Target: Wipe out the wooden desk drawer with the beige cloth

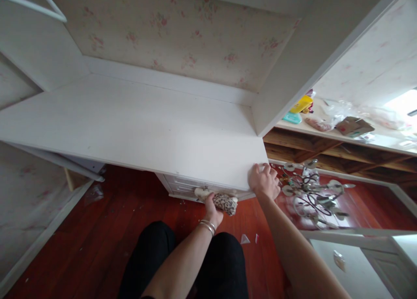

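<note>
My left hand (213,213), with bangles at the wrist, is closed around a crumpled cloth (225,203), pale at one end and leopard-spotted at the other. The cloth lies against the front of a white drawer unit (182,185) below the desk top, partly covering it. A small metal knob (205,188) shows just above the cloth. At the right front corner of the white desk (156,129), my right hand (265,181) grips the edge with bent fingers.
A chandelier (314,194) with several arms lies on the red wooden floor (107,229) at the right. Behind it, a shelf unit (325,149) carries plastic bags and a cardboard box (354,126). An upright white panel (302,55) rises from the desk's right end.
</note>
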{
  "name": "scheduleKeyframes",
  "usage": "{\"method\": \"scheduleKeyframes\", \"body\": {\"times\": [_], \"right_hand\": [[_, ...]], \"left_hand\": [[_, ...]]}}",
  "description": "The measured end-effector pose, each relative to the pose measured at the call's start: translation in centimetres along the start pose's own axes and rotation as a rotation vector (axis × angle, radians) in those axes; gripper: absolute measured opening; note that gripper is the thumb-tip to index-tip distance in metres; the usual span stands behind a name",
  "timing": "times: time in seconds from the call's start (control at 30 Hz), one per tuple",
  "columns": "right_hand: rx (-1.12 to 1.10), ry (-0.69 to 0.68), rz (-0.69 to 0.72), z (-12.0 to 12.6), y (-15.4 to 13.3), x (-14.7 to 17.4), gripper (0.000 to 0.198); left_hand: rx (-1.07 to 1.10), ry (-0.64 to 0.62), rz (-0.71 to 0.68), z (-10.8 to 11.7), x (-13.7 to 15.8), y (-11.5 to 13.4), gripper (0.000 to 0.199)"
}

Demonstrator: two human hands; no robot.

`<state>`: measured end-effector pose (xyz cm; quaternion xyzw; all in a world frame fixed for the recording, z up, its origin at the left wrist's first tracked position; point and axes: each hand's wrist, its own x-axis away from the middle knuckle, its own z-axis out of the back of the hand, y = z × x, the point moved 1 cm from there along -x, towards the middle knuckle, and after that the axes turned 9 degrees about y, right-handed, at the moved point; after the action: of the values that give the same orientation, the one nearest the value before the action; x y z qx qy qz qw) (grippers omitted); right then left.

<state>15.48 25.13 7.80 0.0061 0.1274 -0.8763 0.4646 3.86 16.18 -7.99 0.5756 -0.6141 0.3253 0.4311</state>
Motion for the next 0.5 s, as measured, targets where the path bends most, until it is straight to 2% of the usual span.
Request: {"method": "scheduleKeyframes", "body": {"times": [0.27,0.5], "right_hand": [[-0.022,-0.003,0.004,0.2,0.0,0.2,0.061],[-0.017,-0.015,-0.001,0.4,-0.1,0.2,0.062]], "left_hand": [[0.012,0.009,-0.149,1.6,-0.2,8.4,0.01],[0.056,-0.03,-0.326,1.8,3.0,14.4,0.018]]}}
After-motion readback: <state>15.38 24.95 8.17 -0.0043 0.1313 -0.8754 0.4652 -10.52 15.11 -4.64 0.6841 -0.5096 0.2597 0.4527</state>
